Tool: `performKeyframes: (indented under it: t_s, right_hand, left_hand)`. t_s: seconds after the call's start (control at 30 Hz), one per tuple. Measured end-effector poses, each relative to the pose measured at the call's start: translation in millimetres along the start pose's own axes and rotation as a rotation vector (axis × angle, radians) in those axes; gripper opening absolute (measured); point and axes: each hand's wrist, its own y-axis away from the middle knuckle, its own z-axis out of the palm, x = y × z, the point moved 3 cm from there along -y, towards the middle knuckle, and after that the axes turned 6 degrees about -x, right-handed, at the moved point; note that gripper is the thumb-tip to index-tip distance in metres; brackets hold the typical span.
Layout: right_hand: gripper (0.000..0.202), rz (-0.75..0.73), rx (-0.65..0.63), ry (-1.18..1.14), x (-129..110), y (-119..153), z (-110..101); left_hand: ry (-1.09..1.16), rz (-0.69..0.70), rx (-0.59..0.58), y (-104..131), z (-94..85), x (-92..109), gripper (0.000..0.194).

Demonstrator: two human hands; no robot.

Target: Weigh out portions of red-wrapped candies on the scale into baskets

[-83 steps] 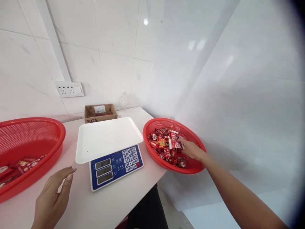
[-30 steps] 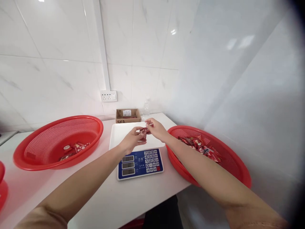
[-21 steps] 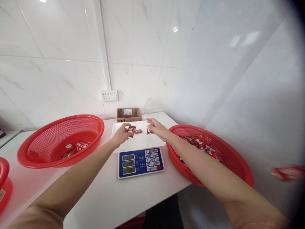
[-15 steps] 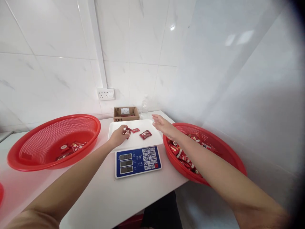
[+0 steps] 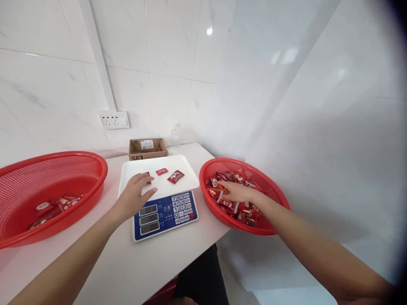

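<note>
A digital scale [image 5: 167,214] with a white tray [image 5: 127,169] stands on the table. On the tray lie a small red packet [image 5: 162,171] and a larger dark red packet [image 5: 175,176]. Over the tray's left side my left hand [image 5: 136,195] has its fingers apart, and a third packet [image 5: 148,177] shows partly behind them. My right hand [image 5: 233,191] reaches into the right red basket [image 5: 276,195], among many red packets [image 5: 244,212]. Its fingertips touch the packets; whether they grip one is unclear.
Another red basket [image 5: 92,169], holding several packets, stands at the left. Behind the scale are a cardboard box [image 5: 148,147] and a clear plastic bottle [image 5: 174,136]. A wall socket [image 5: 114,120] is above; a wall borders the right basket.
My right hand has moved from above the tray down into the right basket. My left hand has let go of the packet and opened. The view has turned right.
</note>
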Motion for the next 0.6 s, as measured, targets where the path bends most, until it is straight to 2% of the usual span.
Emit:
performKeyframes:
  t_s: [0.07,0.23,0.4,0.5,0.6]
  right_hand:
    - [0.072,0.043,0.007,0.057,2.7,-3.6,7.1]
    - [0.059,0.137,0.003,0.175,2.6,-13.5,9.8]
    - [0.034,0.214,-0.031,0.229,4.3,-14.9,2.9]
    - [0.027,0.243,-0.053,0.22,6.5,-10.9,-3.5]
    - [0.017,0.246,0.004,0.178,6.6,-3.9,-19.0]
  left_hand:
    - [0.04,-0.011,-0.014,5.5,3.6,5.8,0.047]
    - [0.059,-0.05,-0.048,11.1,3.6,10.7,0.049]
    - [0.062,-0.052,-0.042,14.7,-3.2,3.8,0.046]
    - [0.068,-0.071,-0.048,19.3,-6.1,0.7,0.046]
    - [0.081,-0.058,-0.056,25.2,-9.4,-0.3,0.045]
